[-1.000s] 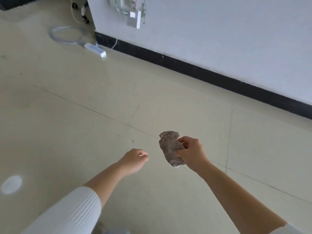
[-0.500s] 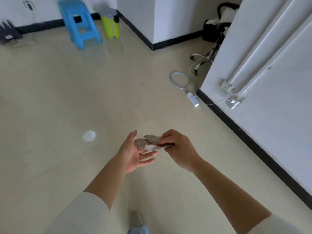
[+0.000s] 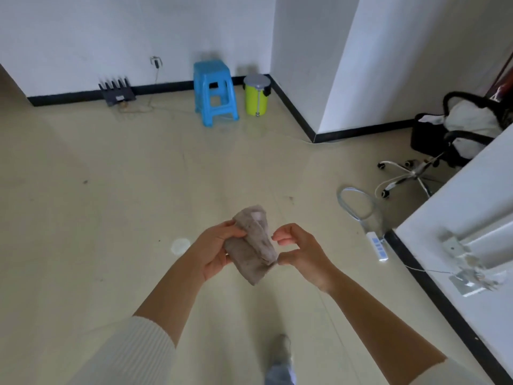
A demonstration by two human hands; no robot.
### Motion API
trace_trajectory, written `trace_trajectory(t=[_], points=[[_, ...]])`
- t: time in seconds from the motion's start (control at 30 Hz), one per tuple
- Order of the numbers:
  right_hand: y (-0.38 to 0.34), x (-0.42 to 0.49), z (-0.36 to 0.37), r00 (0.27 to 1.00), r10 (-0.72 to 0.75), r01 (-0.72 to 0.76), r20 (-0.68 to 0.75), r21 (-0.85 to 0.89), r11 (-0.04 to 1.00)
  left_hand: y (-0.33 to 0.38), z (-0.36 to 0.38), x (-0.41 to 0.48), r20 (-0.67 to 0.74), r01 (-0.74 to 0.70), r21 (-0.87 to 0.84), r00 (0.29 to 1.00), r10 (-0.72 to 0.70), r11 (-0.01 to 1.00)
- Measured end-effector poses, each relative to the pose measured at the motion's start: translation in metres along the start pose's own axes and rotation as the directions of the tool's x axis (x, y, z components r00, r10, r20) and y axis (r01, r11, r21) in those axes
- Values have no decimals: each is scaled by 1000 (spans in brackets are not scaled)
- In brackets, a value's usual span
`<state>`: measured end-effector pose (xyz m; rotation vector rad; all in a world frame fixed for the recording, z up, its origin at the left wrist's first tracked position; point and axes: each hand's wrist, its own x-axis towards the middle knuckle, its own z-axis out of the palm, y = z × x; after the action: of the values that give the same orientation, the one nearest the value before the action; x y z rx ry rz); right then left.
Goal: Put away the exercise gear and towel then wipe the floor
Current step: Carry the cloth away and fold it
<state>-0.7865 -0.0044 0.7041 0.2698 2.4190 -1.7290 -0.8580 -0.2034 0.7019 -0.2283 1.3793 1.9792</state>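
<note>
- Cloth (image 3: 252, 244), a small grey-brown rag, sits folded in my left hand (image 3: 215, 250), thumb and fingers clamped around its near side, held up above the floor (image 3: 97, 218)
- My right hand (image 3: 301, 252) is just beside it, fingers curled and slightly apart; the thumb tip touches the cloth's lower corner, but I can't tell if it really pinches
- To do this step well I'd fold the cloth into a flat pad with a clean face outward, so it wipes evenly and doesn't bunch
- I judge the pale round spot (image 3: 180, 245) on the floor, near my left wrist, a likely place to wipe
- Floor is smooth beige tile with a few dark specks
- Room: blue stool (image 3: 215, 93) and green bin (image 3: 256, 94) by the far wall, power strip (image 3: 378, 247) and office chair (image 3: 455, 140) to the right; I'd keep wet wiping away from that strip
</note>
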Motion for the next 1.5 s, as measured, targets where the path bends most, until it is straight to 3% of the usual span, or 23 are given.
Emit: trace_trajectory(t=[0.2, 0.37, 0.53, 0.67, 0.77, 0.9, 1.03, 1.17, 1.3, 1.37, 1.5], points=[[-43, 172, -27, 996, -70, 77, 64, -116, 990, 106, 11, 120, -18, -40, 92, 999, 42, 995], [-91, 306, -68, 992, -44, 45, 118, 1, 999, 196, 7, 214, -102, -77, 62, 991, 83, 995], [-130, 453, -90, 998, -19, 15, -52, -73, 997, 278, -28, 310, -232, -66, -24, 971, 59, 998], [-184, 578, -93, 969, -204, 167, -138, -245, 955, 351, -67, 402, -321, -47, -80, 947, 19, 996], [-218, 663, -79, 933, -359, 328, -2, -397, 857, 417, -91, 476, -293, -90, -140, 955, 45, 986], [-239, 756, -56, 892, -385, 450, 235, -404, 796, 505, -118, 564, -236, -121, -276, 970, 55, 953], [-250, 854, -63, 946, -208, 248, 248, -144, 958, 574, -141, 637, -194, -97, -111, 978, 74, 989], [-254, 968, -91, 1000, 17, -19, 20, 91, 996, 631, -157, 719, -176, -96, -42, 981, 87, 994], [-249, 1077, -118, 930, 245, -322, 273, 284, 903, 688, -157, 803, -120, -107, -41, 988, 102, 993], [-256, 1138, -132, 905, 236, -351, 355, 306, 885, 718, -162, 849, -114, -108, -5, 988, 107, 994], [-289, 1251, -160, 940, 185, -286, 285, 367, 885, 772, -175, 922, -199, -59, 229, 974, 105, 972]])
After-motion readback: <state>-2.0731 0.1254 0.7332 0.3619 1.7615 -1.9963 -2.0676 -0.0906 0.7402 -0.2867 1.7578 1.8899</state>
